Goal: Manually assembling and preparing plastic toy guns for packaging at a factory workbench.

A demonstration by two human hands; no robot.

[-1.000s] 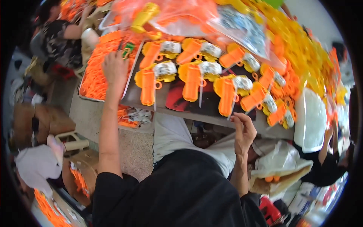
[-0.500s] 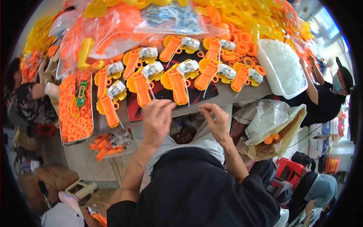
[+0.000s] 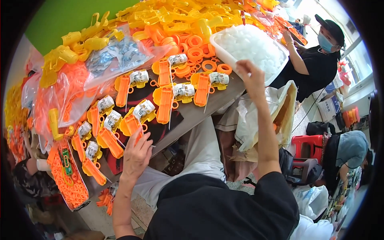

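Observation:
Several toy assemblies of yellow, white and orange plastic stand on the table, each with a thin pale stick hanging from it. My left hand (image 3: 136, 157) is at the near edge, in front of the orange part of one assembly (image 3: 141, 114); its fingers are loosely bent and apart, and whether they touch the part is hidden. Farther right, my right hand (image 3: 253, 78) hovers at the near left rim of a white tub (image 3: 218, 46) heaped with translucent white pieces (image 3: 250, 42). Its fingers are half curled, with nothing visible in them.
Orange rings (image 3: 195, 54) lie left of the tub, below piled yellow parts (image 3: 164, 16). A clear bag of blue-grey pieces (image 3: 116, 56) lies behind. A tray of orange pieces (image 3: 74, 190) stands at the left. A white sack (image 3: 256, 120) and masked co-worker (image 3: 316, 68) are right.
My view has swung right. My right hand has moved up and right to the tub of white pieces; my left hand stays near the table's front edge.

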